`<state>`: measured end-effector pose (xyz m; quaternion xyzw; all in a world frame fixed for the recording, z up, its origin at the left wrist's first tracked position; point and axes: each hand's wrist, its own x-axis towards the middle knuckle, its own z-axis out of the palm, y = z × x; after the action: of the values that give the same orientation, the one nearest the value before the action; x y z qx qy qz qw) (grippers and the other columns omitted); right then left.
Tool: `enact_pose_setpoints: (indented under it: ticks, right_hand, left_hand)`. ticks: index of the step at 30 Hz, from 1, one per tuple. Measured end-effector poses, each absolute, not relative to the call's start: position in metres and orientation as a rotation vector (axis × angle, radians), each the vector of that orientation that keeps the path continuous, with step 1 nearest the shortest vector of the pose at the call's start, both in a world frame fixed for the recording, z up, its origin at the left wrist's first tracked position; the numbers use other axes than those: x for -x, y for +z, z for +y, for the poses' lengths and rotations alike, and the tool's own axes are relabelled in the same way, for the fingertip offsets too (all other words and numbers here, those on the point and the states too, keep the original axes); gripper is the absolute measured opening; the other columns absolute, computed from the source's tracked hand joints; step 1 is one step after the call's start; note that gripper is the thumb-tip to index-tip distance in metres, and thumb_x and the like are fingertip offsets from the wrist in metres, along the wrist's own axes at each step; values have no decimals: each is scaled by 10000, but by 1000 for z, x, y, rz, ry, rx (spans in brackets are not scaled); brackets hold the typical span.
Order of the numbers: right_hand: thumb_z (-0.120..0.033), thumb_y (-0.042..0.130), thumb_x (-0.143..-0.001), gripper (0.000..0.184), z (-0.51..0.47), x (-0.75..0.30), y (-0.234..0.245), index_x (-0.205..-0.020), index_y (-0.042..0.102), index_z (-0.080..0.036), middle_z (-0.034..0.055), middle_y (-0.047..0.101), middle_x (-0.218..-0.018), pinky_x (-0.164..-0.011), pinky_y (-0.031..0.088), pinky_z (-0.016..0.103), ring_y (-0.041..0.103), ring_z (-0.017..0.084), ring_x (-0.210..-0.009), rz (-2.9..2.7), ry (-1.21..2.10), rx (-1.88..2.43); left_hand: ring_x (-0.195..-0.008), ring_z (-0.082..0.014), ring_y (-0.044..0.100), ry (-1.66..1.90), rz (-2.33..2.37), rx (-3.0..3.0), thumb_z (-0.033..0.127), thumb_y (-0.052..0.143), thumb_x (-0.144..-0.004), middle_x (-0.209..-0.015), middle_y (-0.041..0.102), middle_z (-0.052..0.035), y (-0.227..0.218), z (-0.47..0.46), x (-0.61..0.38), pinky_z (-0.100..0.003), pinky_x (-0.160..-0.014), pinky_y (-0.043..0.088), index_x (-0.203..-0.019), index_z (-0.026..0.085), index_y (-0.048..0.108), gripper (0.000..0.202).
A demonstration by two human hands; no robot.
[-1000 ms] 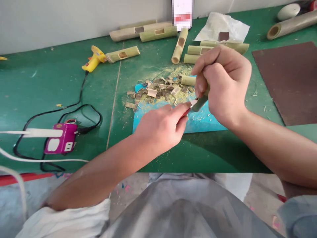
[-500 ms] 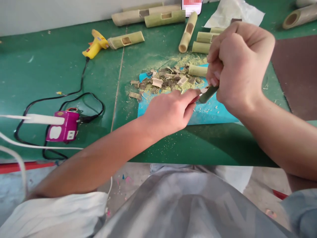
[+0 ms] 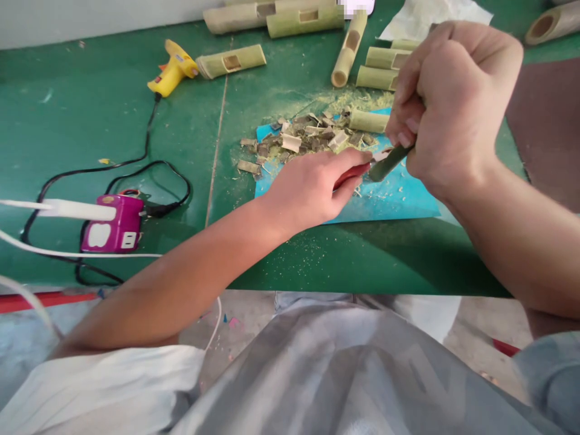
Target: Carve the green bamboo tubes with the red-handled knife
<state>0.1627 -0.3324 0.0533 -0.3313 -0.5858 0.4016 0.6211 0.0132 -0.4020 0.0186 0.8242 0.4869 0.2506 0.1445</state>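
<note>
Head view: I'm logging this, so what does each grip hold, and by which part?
The left grip holds a tool by its red handle; the right grip, a dark green piece above its exposed end.

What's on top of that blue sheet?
Chips and a short bamboo tube lie on the blue sheet. The left hand and right hand hide parts of it; I can't see what's there.

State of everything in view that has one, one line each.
Left hand: closed on red-handled tool
Red-handled tool: gripped, tip at dark green piece
Right hand: closed on dark green piece
Dark green piece: held, tilted
Glue gun: lying down, on or off can't be told
Purple adapter: black plug at its side
Blue sheet: partly covered by chips
White paper: crumpled
</note>
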Motion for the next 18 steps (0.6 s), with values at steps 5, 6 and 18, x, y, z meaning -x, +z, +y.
enact_pose_setpoints:
  ticks: [5,6,18]
  right_hand:
    - [-88,456,-706,269,-330,-165,51,-518,444,-279,-62,310,-417,-364,160,327,223,111,-336,-1373,917,774]
    - [-88,462,-709,269,-330,-166,51,-522,448,-280,-60,317,-419,-367,166,330,232,115,-340,-1384,936,764]
    - [-102,534,-740,325,-334,-165,55,-488,413,-268,-68,281,-392,-373,151,319,182,101,-335,-1317,959,822]
  left_hand:
    - [-1115,-227,721,742,1403,-2395,253,533,-977,-1175,754,-75,15,-400,-13,-370,-968,574,-1307,204,635,349]
    - [-1110,-226,723,753,1394,-2378,251,539,-975,-1171,756,-72,15,-400,-13,-372,-970,577,-1303,208,637,344]
    - [-1116,-200,729,888,1247,-2151,193,556,-974,-1212,752,-63,18,-400,-10,-357,-1009,591,-1256,186,661,301]
